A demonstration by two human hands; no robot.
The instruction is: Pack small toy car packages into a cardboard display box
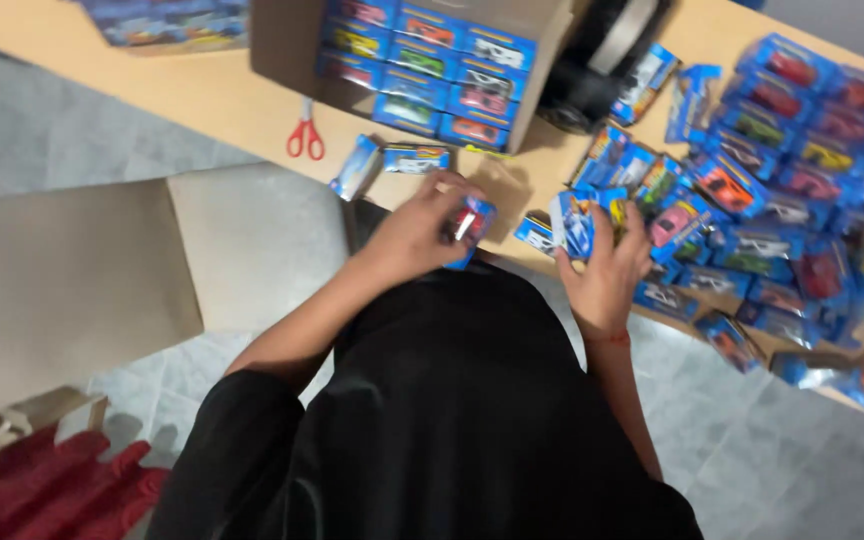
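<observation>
My left hand (414, 235) is closed on a small blue blister pack with a red toy car (470, 226), held just above the near edge of the light wooden table (222, 100). A short way to the right, my right hand (607, 265) grips a fanned bunch of several blue toy car packs (584, 218). Behind my hands an open cardboard box (537, 70) lies on its side, with rows of the same blue packs stacked inside. Two loose packs (389, 162) rest on the table in front of the box.
A large heap of blue toy car packs (792, 180) covers the table's right side. Red-handled scissors (305, 135) lie left of the box, a dark round object (592, 60) stands behind it. A beige chair (72, 270) stands at left, red cloth (42, 490) lower left.
</observation>
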